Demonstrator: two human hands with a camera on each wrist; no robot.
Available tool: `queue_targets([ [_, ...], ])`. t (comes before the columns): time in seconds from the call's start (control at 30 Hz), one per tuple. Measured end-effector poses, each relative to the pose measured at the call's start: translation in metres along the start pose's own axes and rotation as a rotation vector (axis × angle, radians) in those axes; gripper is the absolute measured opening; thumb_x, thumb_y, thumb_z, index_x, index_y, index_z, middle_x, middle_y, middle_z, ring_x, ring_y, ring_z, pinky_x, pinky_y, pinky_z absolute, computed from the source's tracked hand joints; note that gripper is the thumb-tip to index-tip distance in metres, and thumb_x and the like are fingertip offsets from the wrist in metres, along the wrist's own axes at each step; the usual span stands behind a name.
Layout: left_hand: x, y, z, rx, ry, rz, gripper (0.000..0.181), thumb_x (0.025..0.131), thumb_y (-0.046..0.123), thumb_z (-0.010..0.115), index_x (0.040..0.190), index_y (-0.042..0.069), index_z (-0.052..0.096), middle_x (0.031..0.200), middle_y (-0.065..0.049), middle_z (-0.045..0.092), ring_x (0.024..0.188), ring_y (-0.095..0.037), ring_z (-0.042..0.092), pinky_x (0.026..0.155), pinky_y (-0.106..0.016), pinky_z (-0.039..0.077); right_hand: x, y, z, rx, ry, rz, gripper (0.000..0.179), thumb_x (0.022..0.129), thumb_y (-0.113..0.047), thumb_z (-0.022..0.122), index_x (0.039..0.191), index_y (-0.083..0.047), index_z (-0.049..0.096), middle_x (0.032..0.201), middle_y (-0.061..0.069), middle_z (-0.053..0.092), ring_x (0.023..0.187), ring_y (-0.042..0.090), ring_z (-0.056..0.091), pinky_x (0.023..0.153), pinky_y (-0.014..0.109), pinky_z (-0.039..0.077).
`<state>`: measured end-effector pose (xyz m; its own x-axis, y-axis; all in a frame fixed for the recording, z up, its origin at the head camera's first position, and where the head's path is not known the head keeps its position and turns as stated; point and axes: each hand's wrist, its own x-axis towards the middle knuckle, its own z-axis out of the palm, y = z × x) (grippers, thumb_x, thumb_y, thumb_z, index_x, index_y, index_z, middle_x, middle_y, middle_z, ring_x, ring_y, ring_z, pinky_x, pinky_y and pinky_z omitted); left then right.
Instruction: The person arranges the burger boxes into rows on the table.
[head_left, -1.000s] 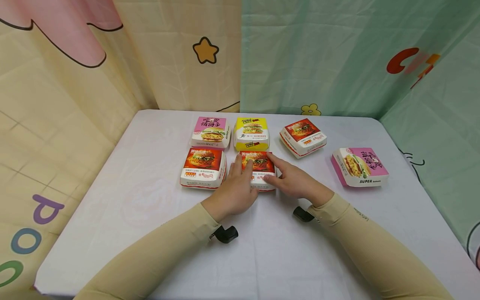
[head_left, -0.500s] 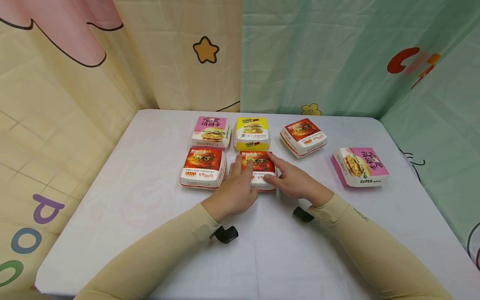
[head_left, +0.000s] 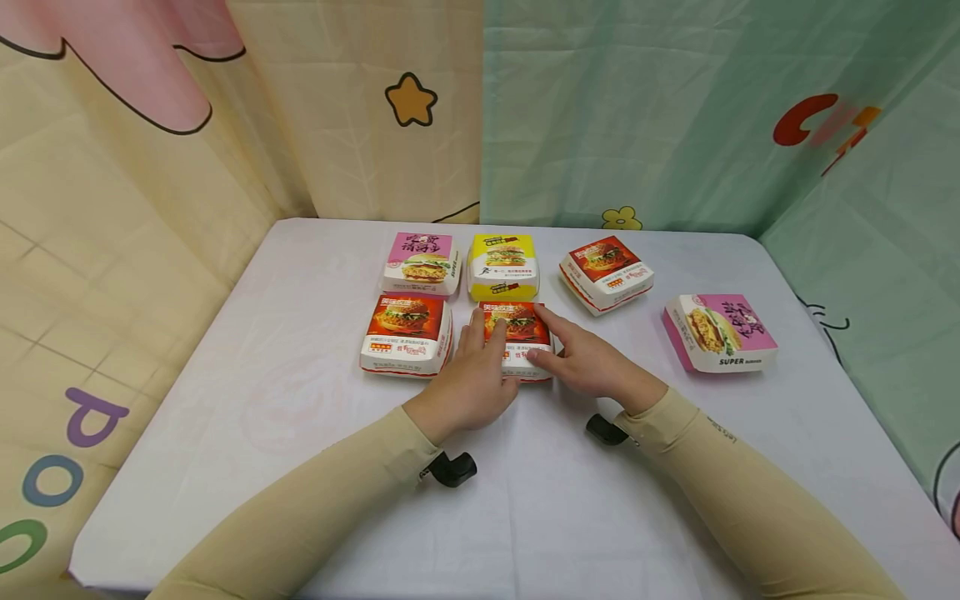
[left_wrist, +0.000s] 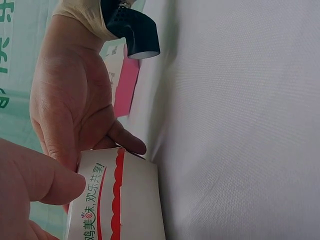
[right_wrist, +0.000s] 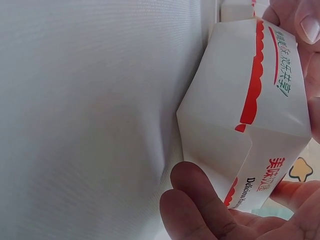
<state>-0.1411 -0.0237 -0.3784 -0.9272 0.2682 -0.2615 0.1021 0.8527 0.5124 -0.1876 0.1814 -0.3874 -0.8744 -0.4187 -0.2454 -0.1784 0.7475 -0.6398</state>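
Observation:
In the head view a red-and-white burger box point(head_left: 519, 357) lies flat in the front row. My left hand point(head_left: 467, 385) grips its left side, with one finger across the top and the thumb by the front face. At its right end my right hand point(head_left: 596, 364) holds the box, thumb near the front and index finger at the back corner. Another red-and-white burger box point(head_left: 406, 336) sits just left of my left hand. Behind these are a pink burger box point(head_left: 422, 265) and a yellow burger box point(head_left: 503, 267). In the right wrist view the fingers point(right_wrist: 192, 200) lie along the box's end.
To the right, a third red-and-white burger box point(head_left: 607, 275) stands turned at an angle. Farther right is a second pink burger box point(head_left: 720, 335), also turned. White cloth covers the table point(head_left: 247, 467); printed curtains point(head_left: 637, 108) hang behind and at both sides.

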Motion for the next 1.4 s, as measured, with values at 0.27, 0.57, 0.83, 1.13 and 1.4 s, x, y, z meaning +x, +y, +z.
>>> queue_targets([
  [0.27, -0.0010, 0.0003, 0.0007, 0.014, 0.008, 0.018, 0.088, 0.103, 0.039, 0.062, 0.171, 0.013, 0.012, 0.177, -0.014, -0.017, 0.164, -0.042, 0.004, 0.128, -0.060, 0.025, 0.0004, 0.0018, 0.0011, 0.017, -0.006, 0.009, 0.089, 0.103, -0.045, 0.064, 0.171, -0.022, 0.012, 0.176, 0.009, 0.024, 0.138, 0.031, 0.050, 0.116, 0.056, 0.047],
  [0.57, -0.0004, 0.0004, 0.0013, 0.016, 0.004, 0.013, 0.091, 0.102, 0.040, 0.064, 0.171, 0.013, 0.011, 0.177, -0.013, -0.018, 0.164, -0.041, 0.002, 0.128, -0.059, 0.025, -0.0001, 0.0020, 0.0005, 0.003, 0.002, -0.011, 0.088, 0.105, -0.046, 0.062, 0.171, -0.018, 0.012, 0.175, 0.013, 0.025, 0.138, 0.031, 0.051, 0.116, 0.056, 0.046],
  [0.83, 0.0006, -0.0005, 0.0012, 0.016, 0.009, 0.020, 0.091, 0.102, 0.040, 0.064, 0.171, 0.013, 0.011, 0.177, -0.014, -0.017, 0.164, -0.041, 0.002, 0.129, -0.059, 0.025, 0.0010, 0.0014, 0.0005, -0.006, 0.006, -0.013, 0.087, 0.105, -0.045, 0.062, 0.171, -0.016, 0.014, 0.175, 0.013, 0.024, 0.147, 0.032, 0.045, 0.119, 0.056, 0.043],
  [1.13, -0.0009, 0.0005, 0.0012, -0.005, 0.010, 0.017, 0.093, 0.101, 0.041, 0.066, 0.171, 0.014, 0.011, 0.177, -0.012, -0.017, 0.164, -0.040, -0.001, 0.128, -0.061, 0.024, -0.0005, 0.0001, -0.0014, 0.015, 0.012, 0.001, 0.087, 0.103, -0.042, 0.066, 0.171, -0.022, 0.015, 0.174, 0.011, 0.029, 0.133, 0.032, 0.053, 0.115, 0.056, 0.048],
  [1.4, -0.0027, 0.0015, 0.0001, -0.017, 0.004, 0.014, 0.093, 0.101, 0.042, 0.066, 0.171, 0.017, 0.011, 0.177, -0.010, -0.018, 0.165, -0.040, -0.001, 0.129, -0.060, 0.023, -0.0028, -0.0006, -0.0038, 0.009, 0.001, -0.001, 0.085, 0.104, -0.043, 0.064, 0.171, -0.022, 0.017, 0.172, 0.010, 0.032, 0.122, 0.031, 0.056, 0.108, 0.053, 0.051],
])
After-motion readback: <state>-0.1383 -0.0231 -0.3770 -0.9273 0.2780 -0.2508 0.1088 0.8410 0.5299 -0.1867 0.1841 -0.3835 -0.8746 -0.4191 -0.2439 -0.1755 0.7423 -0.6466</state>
